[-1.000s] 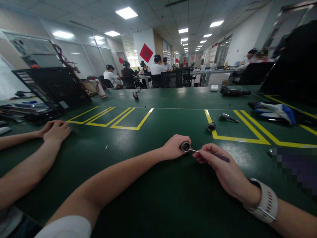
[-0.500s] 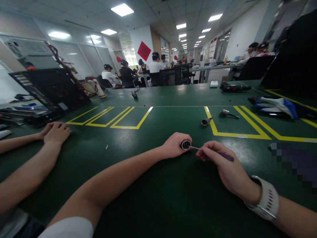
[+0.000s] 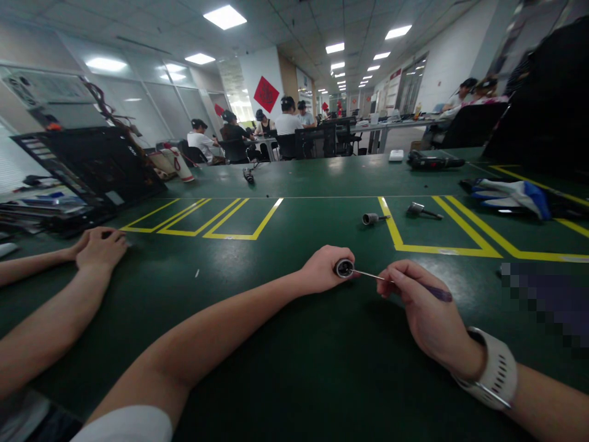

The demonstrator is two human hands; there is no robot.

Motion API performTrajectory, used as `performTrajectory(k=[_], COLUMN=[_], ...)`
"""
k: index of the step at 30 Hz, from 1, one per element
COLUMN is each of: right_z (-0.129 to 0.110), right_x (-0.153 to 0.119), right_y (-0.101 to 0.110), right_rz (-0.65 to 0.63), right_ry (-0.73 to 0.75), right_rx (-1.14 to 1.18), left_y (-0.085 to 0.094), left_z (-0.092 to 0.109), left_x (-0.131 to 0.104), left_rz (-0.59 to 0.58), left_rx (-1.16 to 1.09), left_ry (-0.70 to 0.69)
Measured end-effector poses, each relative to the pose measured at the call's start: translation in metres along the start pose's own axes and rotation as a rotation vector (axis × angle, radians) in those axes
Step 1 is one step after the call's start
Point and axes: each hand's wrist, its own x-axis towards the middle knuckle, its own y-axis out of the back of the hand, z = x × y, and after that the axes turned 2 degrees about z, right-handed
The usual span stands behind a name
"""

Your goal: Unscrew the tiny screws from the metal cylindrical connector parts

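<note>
Rolling leftward from the yellow line, the loose socket now lies at twelve o'clock of the left hand gripping a metal cylinder, while the right hand pinches a thin screwdriver drawn slightly out, tip at its mouth.

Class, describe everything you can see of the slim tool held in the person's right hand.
The slim tool is a thin rod: a bright metal shaft at the front and a dark purple handle at the back. It lies nearly level just above the green table, pointing left. The right hand pinches it where shaft meets handle, whose end juts past the knuckles. Its tip meets the open end of the small dark cylindrical part gripped in the left hand.
</note>
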Motion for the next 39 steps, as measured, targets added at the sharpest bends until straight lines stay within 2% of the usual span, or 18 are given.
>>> performTrajectory(k=[4, 10, 16, 21, 24, 27, 31, 35, 39], right_z=[0.002, -0.001, -0.002, -0.007, -0.007, -0.003, 0.001, -0.001, -0.005], right_x=[-0.001, -0.003, -0.004, -0.003, 0.0, 0.004, 0.007, 0.006, 0.002], right_y=[0.0, -0.001, 0.002, -0.001, -0.003, -0.003, -0.002, -0.001, -0.002], right_rz=[-0.018, -0.075, -0.017, 0.025, 0.043, 0.065, 0.121, 0.164, 0.141], right_ry=[0.049, 0.033, 0.105, 0.063, -0.029, -0.107, -0.098, -0.041, 0.013], right_rx=[-0.031, -0.139, -0.21, -0.308, -0.331, -0.26, -0.173, -0.075, 0.121], left_y=[-0.001, -0.002, -0.002, 0.001, 0.004, 0.007, 0.006, 0.005, 0.004], left_z=[-0.001, -0.002, -0.001, 0.002, 0.005, 0.007, 0.007, 0.005, 0.004], left_x=[0.0, 0.0, 0.0, 0.0, -0.001, -0.002, 0.0, -0.001, -0.004], left_rz=[0.007, 0.016, -0.007, 0.046, 0.015, -0.08, -0.152, -0.138, -0.04], left_rx=[0.04, 0.121, 0.176, 0.046, -0.116, -0.167, -0.078, -0.094, -0.167], left_ry=[-0.005, -0.075, -0.016, 0.052, 0.01, -0.074, -0.106, -0.077, -0.001])
